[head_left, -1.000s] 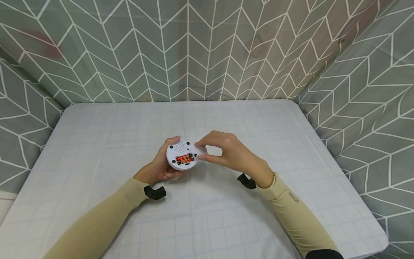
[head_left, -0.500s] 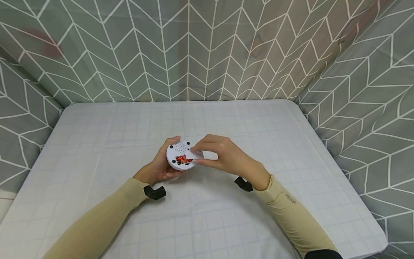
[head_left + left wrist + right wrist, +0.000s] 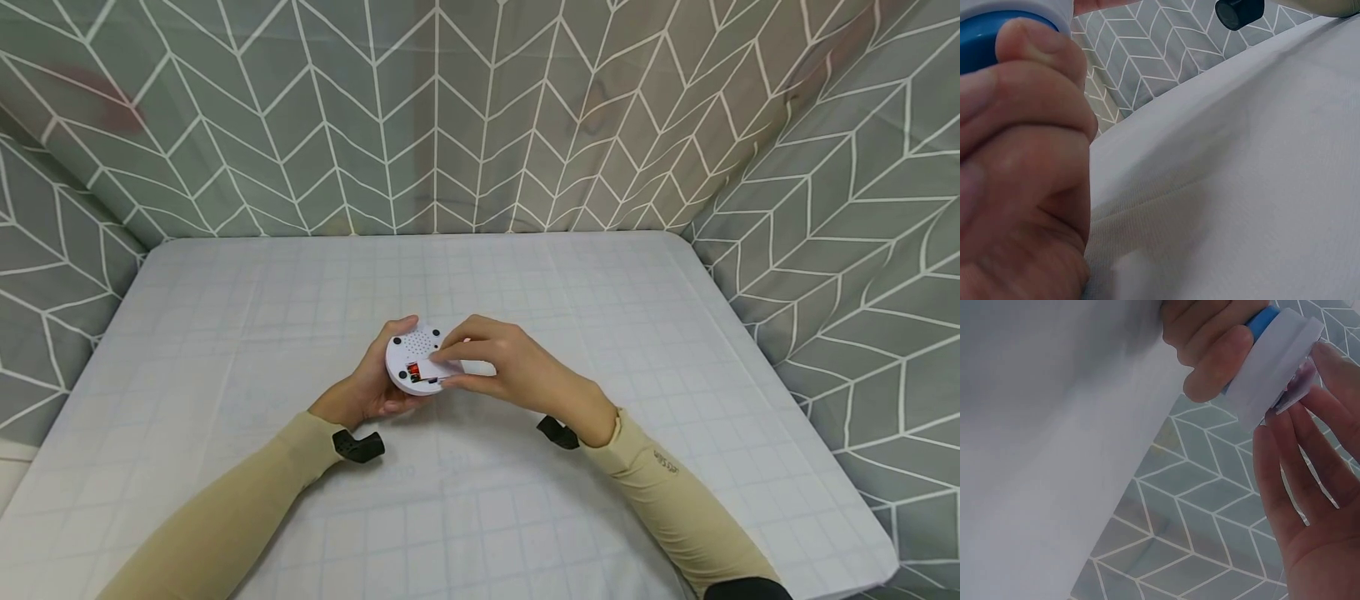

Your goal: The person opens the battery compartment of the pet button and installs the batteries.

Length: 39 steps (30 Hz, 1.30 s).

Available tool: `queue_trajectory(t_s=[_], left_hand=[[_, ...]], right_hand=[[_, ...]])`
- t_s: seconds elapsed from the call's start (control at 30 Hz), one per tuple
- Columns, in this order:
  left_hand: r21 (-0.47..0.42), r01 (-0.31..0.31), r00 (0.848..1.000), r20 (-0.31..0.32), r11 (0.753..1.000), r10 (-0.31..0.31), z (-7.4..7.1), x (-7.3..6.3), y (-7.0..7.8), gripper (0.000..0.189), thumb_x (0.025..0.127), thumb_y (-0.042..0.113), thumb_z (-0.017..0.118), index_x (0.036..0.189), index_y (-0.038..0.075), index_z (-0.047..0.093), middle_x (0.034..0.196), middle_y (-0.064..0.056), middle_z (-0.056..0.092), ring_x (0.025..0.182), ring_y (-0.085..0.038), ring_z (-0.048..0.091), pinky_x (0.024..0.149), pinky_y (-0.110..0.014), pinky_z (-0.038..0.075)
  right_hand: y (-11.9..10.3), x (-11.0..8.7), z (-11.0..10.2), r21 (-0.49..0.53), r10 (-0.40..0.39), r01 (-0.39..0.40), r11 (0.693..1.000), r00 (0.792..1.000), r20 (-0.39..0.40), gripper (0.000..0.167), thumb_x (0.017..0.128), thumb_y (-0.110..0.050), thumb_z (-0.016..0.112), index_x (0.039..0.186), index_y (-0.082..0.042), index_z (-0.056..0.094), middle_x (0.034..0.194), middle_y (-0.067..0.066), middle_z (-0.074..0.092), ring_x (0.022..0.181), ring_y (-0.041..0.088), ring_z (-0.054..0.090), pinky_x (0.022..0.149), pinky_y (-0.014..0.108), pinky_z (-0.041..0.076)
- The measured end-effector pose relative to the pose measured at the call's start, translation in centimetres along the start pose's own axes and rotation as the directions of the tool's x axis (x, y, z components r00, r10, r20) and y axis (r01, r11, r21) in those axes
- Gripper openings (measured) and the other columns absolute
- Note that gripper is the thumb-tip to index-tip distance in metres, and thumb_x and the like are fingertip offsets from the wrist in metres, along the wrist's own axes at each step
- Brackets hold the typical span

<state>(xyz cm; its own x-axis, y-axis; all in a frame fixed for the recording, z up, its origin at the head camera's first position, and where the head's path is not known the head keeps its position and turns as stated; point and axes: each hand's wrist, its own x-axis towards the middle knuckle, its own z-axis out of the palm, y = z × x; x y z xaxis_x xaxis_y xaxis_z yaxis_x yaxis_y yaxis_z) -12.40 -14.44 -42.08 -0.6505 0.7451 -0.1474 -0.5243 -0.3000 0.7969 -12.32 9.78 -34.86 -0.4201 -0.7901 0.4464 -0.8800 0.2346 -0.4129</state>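
Note:
My left hand (image 3: 367, 385) grips a round white device (image 3: 415, 343) by its edge. Its underside faces up, with speaker holes and dark feet. In the left wrist view, a blue part (image 3: 977, 39) shows beneath the curled fingers. Thumb and fingers of my right hand (image 3: 517, 360) pinch a white battery cover (image 3: 444, 369), which lies over most of the battery compartment. At the compartment's left end, red battery (image 3: 413, 372) surface stays exposed. The right wrist view shows the cover (image 3: 1300, 390) at a slant against the device's face.
Both hands are above a table (image 3: 480, 517) with a white, faintly checked cloth. Grey curtains (image 3: 465, 117) with a white chevron pattern hang behind and at the sides. A black wrist camera (image 3: 358, 447) sits on the left sleeve, another (image 3: 558, 433) on the right.
My right hand has moved left with the battery cover, sliding it across the compartment. The two batteries, in full view earlier, are now mostly covered. The left hand and device have stayed put.

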Motion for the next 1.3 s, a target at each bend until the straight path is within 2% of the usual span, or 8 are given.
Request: queue_trajectory(t_s=[0.17, 0.37, 0.9, 1.03, 1.17, 1.3], left_hand=[[-0.005, -0.008, 1.0, 0.005, 1.0, 0.008, -0.1, 0.0, -0.1, 0.07, 0.102, 0.073, 0.034, 0.094, 0.012, 0.069, 0.067, -0.002, 0.071, 0.041, -0.007, 0.051, 0.031, -0.015, 0.036], [0.0, -0.003, 1.0, -0.027, 1.0, 0.003, -0.2, 0.0, -0.1, 0.069, 0.101, 0.074, 0.035, 0.097, 0.013, 0.067, 0.07, -0.002, 0.072, 0.041, -0.007, 0.051, 0.031, -0.015, 0.036], [0.005, -0.013, 1.0, 0.022, 1.0, 0.013, 0.0, 0.0, 0.1, 0.071, 0.102, 0.074, 0.035, 0.098, 0.011, 0.068, 0.072, -0.002, 0.073, 0.041, -0.006, 0.049, 0.031, -0.015, 0.035], [0.015, -0.005, 1.0, 0.016, 1.0, 0.005, -0.1, 0.0, 0.1, 0.072, 0.102, 0.075, 0.034, 0.097, 0.011, 0.067, 0.069, -0.002, 0.072, 0.04, -0.006, 0.05, 0.032, -0.014, 0.036], [0.035, 0.006, 1.0, -0.01, 0.999, -0.006, 0.0, -0.1, 0.1, 0.073, 0.101, 0.076, 0.033, 0.094, 0.012, 0.067, 0.065, -0.002, 0.07, 0.039, -0.005, 0.049, 0.032, -0.015, 0.036], [0.053, 0.011, 1.0, -0.01, 0.999, -0.01, 0.1, -0.1, 0.1, 0.073, 0.101, 0.076, 0.033, 0.095, 0.013, 0.069, 0.066, -0.001, 0.071, 0.039, -0.005, 0.049, 0.032, -0.015, 0.036]], right_hand=[[-0.1, 0.1, 0.3, 0.01, -0.002, 0.002, 1.0, 1.0, -0.009, 0.028, 0.091, -0.017, 0.085, 0.117, -0.009, 0.079, 0.117, 0.004, 0.071, 0.111, 0.016, 0.066, 0.094, 0.022, 0.057], [-0.2, 0.1, 0.7, 0.017, -0.002, 0.002, 1.0, 1.0, -0.029, 0.029, 0.092, -0.017, 0.084, 0.12, -0.012, 0.079, 0.116, 0.003, 0.07, 0.109, 0.014, 0.064, 0.091, 0.021, 0.056], [-0.2, 0.3, 1.1, 0.022, -0.027, 0.029, 0.999, 0.996, -0.081, 0.026, 0.092, -0.015, 0.084, 0.118, -0.013, 0.081, 0.114, 0.004, 0.07, 0.11, 0.016, 0.065, 0.091, 0.022, 0.056], [-0.2, 0.4, 1.2, 0.029, -0.027, 0.03, 0.999, 0.995, -0.092, 0.026, 0.091, -0.016, 0.084, 0.117, -0.013, 0.081, 0.113, 0.003, 0.07, 0.108, 0.016, 0.065, 0.09, 0.022, 0.056], [-0.2, 0.4, 1.5, 0.037, 0.004, -0.001, 0.999, 0.995, -0.099, 0.027, 0.091, -0.017, 0.085, 0.117, -0.012, 0.081, 0.113, 0.003, 0.07, 0.108, 0.015, 0.065, 0.09, 0.023, 0.057], [-0.1, 0.3, 1.7, 0.094, 0.112, -0.102, 0.99, 0.989, -0.1, 0.035, 0.087, -0.02, 0.089, 0.12, -0.012, 0.079, 0.118, 0.003, 0.069, 0.114, 0.015, 0.065, 0.096, 0.026, 0.057]])
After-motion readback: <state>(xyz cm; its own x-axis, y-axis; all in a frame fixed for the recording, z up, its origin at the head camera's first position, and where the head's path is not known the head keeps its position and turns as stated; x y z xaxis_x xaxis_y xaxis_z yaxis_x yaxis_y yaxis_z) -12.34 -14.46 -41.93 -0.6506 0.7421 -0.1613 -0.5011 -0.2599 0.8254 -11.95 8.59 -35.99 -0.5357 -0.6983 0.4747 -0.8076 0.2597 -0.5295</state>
